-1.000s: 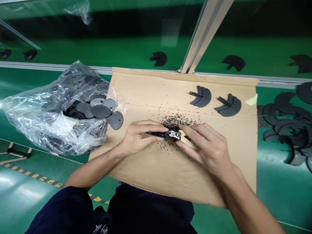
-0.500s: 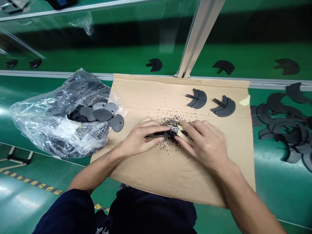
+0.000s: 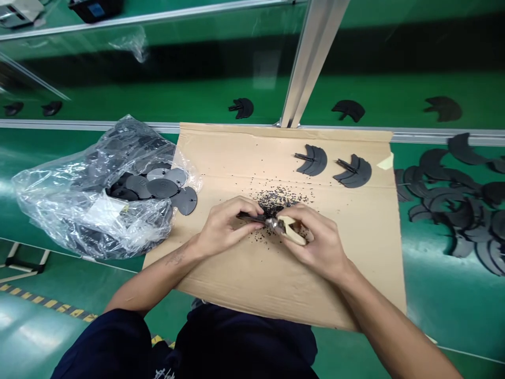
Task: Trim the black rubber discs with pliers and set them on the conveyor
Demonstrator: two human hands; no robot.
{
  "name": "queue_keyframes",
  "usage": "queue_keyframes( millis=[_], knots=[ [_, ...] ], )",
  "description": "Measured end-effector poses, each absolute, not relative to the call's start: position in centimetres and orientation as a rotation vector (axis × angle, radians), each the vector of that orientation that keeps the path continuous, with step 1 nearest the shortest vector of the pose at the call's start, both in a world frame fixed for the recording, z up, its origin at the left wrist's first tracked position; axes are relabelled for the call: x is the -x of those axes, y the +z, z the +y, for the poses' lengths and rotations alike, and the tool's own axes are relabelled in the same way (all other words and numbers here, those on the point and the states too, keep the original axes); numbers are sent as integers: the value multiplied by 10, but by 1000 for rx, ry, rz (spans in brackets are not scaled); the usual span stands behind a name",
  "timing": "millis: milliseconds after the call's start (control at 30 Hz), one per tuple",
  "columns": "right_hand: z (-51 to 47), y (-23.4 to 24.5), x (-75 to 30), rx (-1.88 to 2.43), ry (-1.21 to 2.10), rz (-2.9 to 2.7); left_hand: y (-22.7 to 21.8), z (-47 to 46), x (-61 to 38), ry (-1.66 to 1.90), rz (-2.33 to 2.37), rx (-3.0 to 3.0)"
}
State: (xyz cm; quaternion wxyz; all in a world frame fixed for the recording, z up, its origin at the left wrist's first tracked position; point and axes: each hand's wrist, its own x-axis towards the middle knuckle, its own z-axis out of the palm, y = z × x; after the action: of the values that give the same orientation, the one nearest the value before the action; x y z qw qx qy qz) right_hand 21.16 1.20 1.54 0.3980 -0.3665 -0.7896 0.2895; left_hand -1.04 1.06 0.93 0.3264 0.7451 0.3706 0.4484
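My left hand (image 3: 226, 226) pinches a black plastic part (image 3: 249, 217), its thin edge turned up between thumb and fingers. In my right hand (image 3: 317, 237) is a pair of cutting pliers (image 3: 290, 229) with cream-coloured handles, closed in my grip. The metal head of the pliers meets the right end of the part; the exact contact is blurred. Small black plastic scraps (image 3: 276, 197) lie scattered under and behind both hands on a cardboard sheet (image 3: 244, 284). Two black fan-shaped parts with stems, one on the left (image 3: 313, 159) and one on the right (image 3: 355, 171), rest farther back on the cardboard.
At the left a clear plastic bag (image 3: 51, 195) spills dark oval discs (image 3: 162, 187). A pile of black curved pieces (image 3: 453, 195) lies on the green table to the right. Behind the cardboard stand a metal post (image 3: 311, 63) and a glossy panel reflecting parts.
My right hand and the pliers have shifted left and slightly down, and the pliers have turned. The part in my left hand has tilted. The whole view has shifted slightly.
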Motion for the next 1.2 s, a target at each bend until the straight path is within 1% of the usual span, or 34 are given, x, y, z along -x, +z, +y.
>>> queue_keyframes(
  millis=[67,167,233,333,400,567,967,1200],
  knots=[
    [11,17,-211,782,603,-2067,6,12,13,1090,949,-2111],
    [16,22,-218,680,611,-2073,3,15,19,1008,924,-2209],
    [22,23,-226,759,585,-2072,2,16,22,1022,921,-2166],
    [31,22,-236,927,323,-2204,3,18,21,1109,920,-2075],
    [34,19,-238,937,203,-2315,4,18,20,1174,900,-2052],
    [32,14,-235,854,170,-2376,4,16,16,1252,812,-2055],
    [23,20,-232,941,159,-2420,-1,15,14,1338,779,-2109],
    [19,23,-230,964,37,-2452,-2,13,16,1354,799,-2159]
  ],
)
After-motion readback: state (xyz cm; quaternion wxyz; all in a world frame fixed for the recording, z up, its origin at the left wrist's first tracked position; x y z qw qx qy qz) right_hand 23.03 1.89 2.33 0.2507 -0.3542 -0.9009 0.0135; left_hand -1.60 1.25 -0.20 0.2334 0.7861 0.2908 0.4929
